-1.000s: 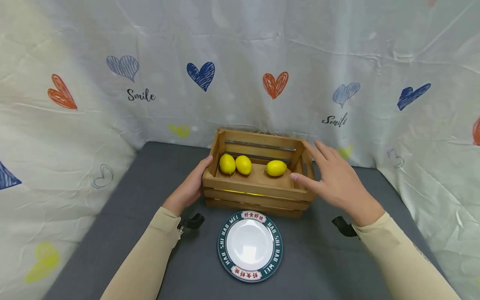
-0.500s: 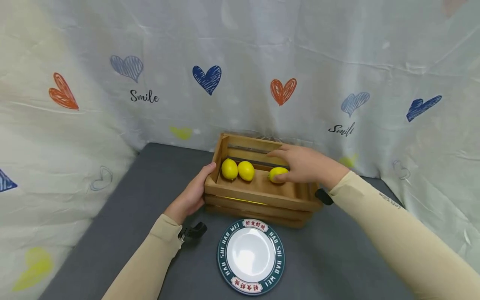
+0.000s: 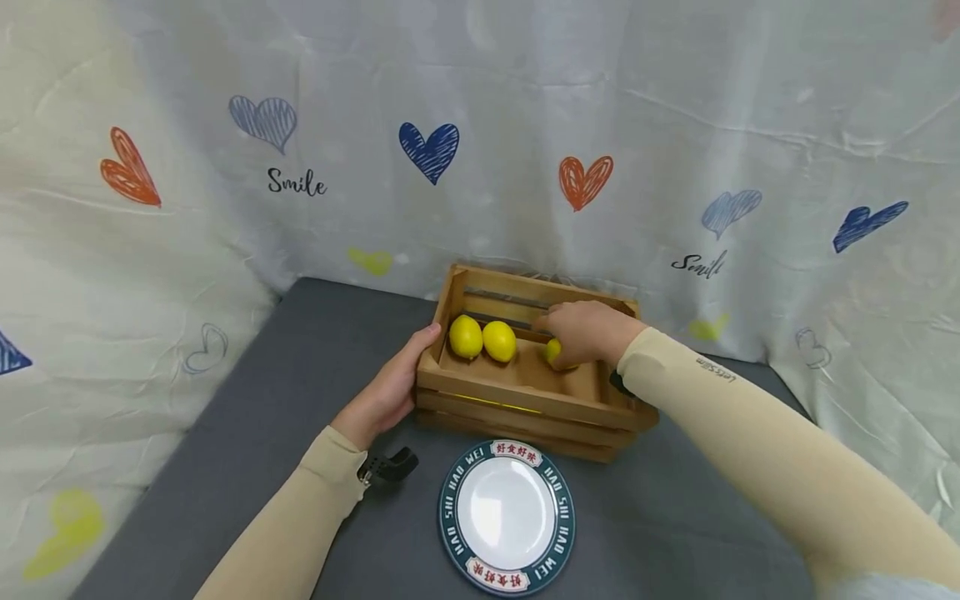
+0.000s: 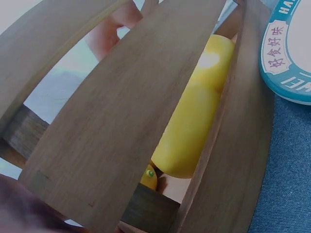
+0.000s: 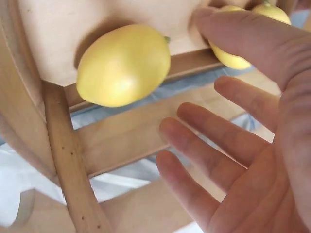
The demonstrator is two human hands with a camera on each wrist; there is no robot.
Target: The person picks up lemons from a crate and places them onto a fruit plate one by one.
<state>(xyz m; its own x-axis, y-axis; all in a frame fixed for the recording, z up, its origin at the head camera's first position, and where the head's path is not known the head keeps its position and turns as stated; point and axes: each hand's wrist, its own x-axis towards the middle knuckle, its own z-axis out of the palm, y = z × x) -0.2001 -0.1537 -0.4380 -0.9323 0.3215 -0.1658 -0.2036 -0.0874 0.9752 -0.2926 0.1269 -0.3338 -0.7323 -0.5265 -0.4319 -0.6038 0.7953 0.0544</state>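
A slatted wooden crate (image 3: 585, 407) holds two lemons at its left, one lemon (image 3: 466, 337) beside another lemon (image 3: 499, 342). A third lemon (image 3: 552, 350) lies farther right in it. My left hand (image 3: 386, 390) grips the crate's left end, thumb at the top rim and fingers mostly hidden. Inside the crate my right hand (image 3: 588, 332) is over the third lemon and partly covers it. In the right wrist view the right hand's fingers (image 5: 209, 150) are spread, and that lemon (image 5: 124, 65) lies just beyond their tips. Yellow shapes (image 4: 189, 126) show between slats in the left wrist view.
A round plate with a dark green lettered rim (image 3: 564, 512) lies in front of the crate on the dark grey tabletop (image 3: 337, 350). A pale curtain (image 3: 502, 100) printed with hearts hangs close behind the crate.
My right hand has moved left and down, from beside the crate's right end to over the third lemon inside. The left hand keeps its grip, and the head view has shifted slightly.
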